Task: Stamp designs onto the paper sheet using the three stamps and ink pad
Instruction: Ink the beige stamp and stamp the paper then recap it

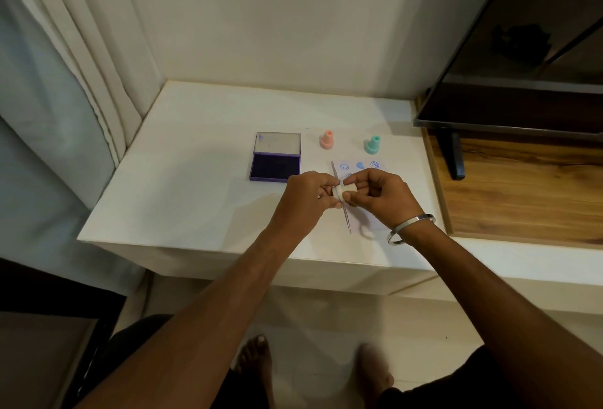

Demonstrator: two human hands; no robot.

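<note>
Your feet (254, 356) stand on the floor at the bottom of the view. Above the table's near half, both your hands meet on one white stamp (343, 192), held off the surface and lying sideways. Your left hand (306, 196) pinches its wide base end; your right hand (378, 195), with a bangle (411, 229) on the wrist, curls its fingers round the handle end. Directly beneath lies the paper (375, 213), largely covered by the right hand, with blue prints showing along its far edge. Left of the paper sits the ink pad (275, 165), lid open. Beyond the paper stand a pink stamp (327, 140) and a green stamp (373, 144), upright, apart. A dark screen (522, 66) stands at the far right.
</note>
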